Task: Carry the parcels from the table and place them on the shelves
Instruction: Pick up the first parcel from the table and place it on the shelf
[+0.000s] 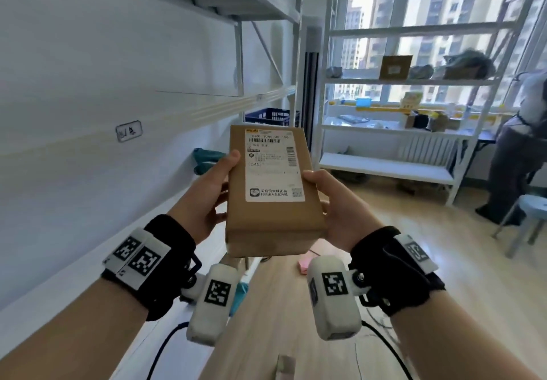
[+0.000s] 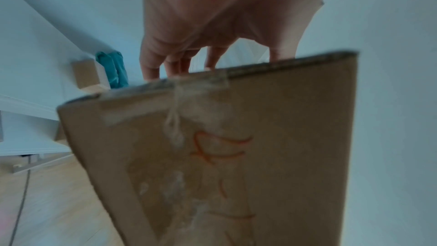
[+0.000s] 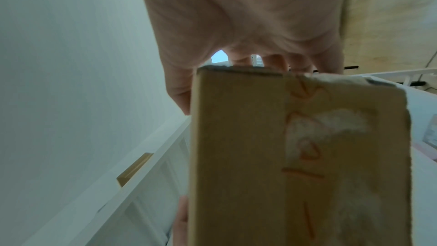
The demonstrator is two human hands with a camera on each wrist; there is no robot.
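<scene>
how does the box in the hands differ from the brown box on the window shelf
The held parcel lies flat between the left hand and right hand, label up; the shelf box stands upright, untouched. The held parcel's white label covers much of its top; the shelf box's is small. Both are brown cardboard.

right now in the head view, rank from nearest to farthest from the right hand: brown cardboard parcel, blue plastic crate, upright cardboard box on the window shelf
1. Brown cardboard parcel: in the right hand.
2. Blue plastic crate: beyond the parcel, left shelving.
3. Upright cardboard box: far window shelf, ahead right.
</scene>
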